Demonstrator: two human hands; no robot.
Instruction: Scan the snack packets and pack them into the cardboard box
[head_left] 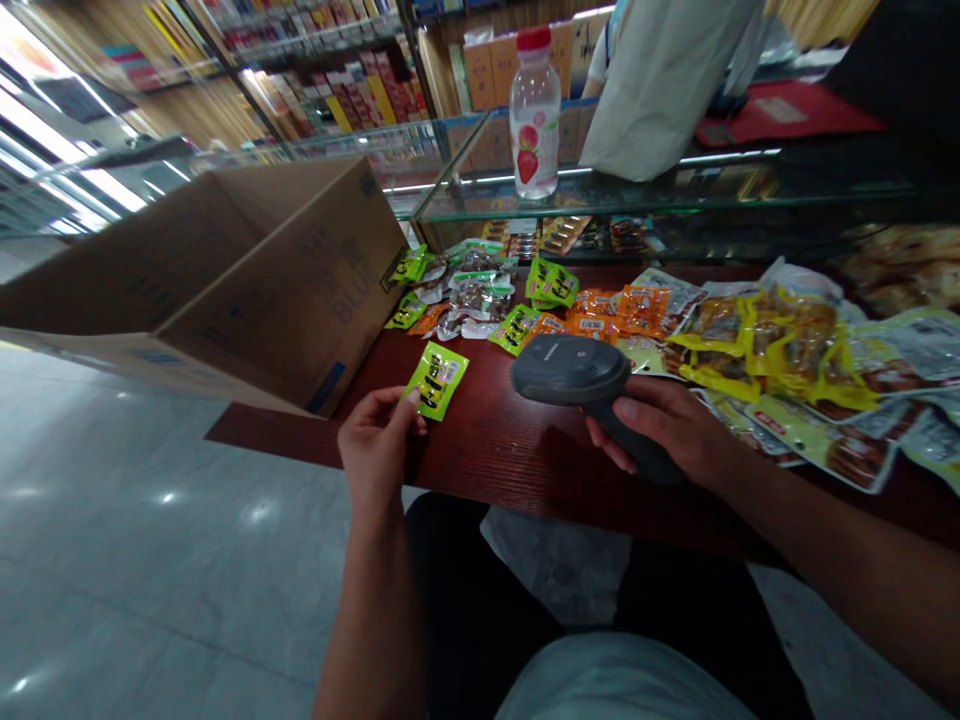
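Between the thumb and fingers of my left hand is a small lime-green snack packet, pinched at its lower left edge with a white barcode label facing up. My right hand is wrapped round the handle of a dark grey barcode scanner. The scanner's head points left, toward the packet, with a gap between them. Behind the scanner lie more green packets and orange packets. Clear snack packs are heaped farther left.
An open cardboard box stands at the left, overhanging the dark red wooden counter. Yellow-edged packs pile up at the right. A strawberry-print bottle and a pale bag stand on the glass case.
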